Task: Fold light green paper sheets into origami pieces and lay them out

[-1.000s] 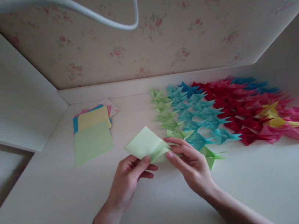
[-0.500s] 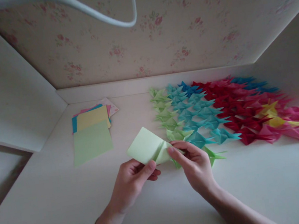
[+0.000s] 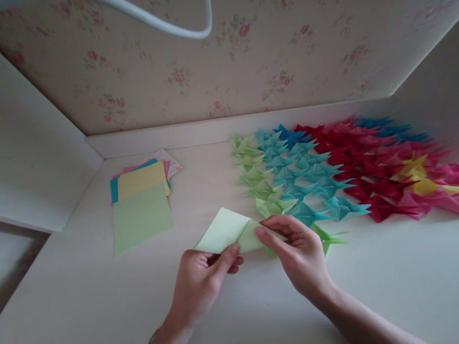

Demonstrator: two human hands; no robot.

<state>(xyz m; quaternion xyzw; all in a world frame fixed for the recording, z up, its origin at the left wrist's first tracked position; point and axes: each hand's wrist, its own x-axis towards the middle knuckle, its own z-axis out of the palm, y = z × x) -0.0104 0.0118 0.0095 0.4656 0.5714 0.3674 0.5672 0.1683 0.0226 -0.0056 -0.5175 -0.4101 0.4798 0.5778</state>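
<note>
Between both hands is a pale green sheet of origami paper (image 3: pixel 223 230), partly folded, with a crease running near its middle. My left hand (image 3: pixel 205 275) pinches its lower left edge, thumb on top and fingers beneath. On the right part, my right hand (image 3: pixel 295 248) grips the paper with the thumb on top and the fingers behind. A green folded paper crane (image 3: pixel 328 239) lies on the table just behind my right hand, partly hidden by it. Rows of light green cranes (image 3: pixel 274 205) and turquoise cranes (image 3: pixel 303 213) stand beyond the right hand.
Red and pink cranes (image 3: pixel 385 184), with a yellow crane (image 3: pixel 418 177) among them, cover the right of the white table (image 3: pixel 251 328). At the left lies a stack of coloured paper squares, a green sheet (image 3: pixel 142 218) on top. A white cable (image 3: pixel 175 31) hangs above.
The left part of the green paper has tilted and its top corner has dropped lower. The crease now looks flatter. Both hands stay in nearly the same place, still holding it.
</note>
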